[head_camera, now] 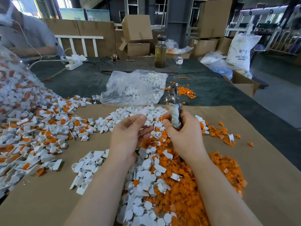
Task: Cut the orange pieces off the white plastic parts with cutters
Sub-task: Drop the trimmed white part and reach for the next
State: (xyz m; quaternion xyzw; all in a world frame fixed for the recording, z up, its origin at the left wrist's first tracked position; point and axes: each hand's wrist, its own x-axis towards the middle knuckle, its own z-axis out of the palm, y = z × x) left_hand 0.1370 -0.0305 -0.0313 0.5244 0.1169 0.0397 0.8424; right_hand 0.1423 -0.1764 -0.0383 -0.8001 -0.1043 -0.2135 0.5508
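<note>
One clear plastic bag (133,87) lies far on the counter (211,95), holding white parts. Your left hand (130,132) pinches one white plastic part (147,122) between thumb and fingers. Your right hand (182,129) has a closed grip round one pair of cutters (173,103), blades up. One bottle (160,53) stands far back.

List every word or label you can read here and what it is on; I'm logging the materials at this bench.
"ABS RESIN", partly cut off, at the top of the white sack.
"ABS RE...", again lower on that sack, beside a blue logo; the smaller print under it is too blurred to read.
Nothing else is legible.
</note>
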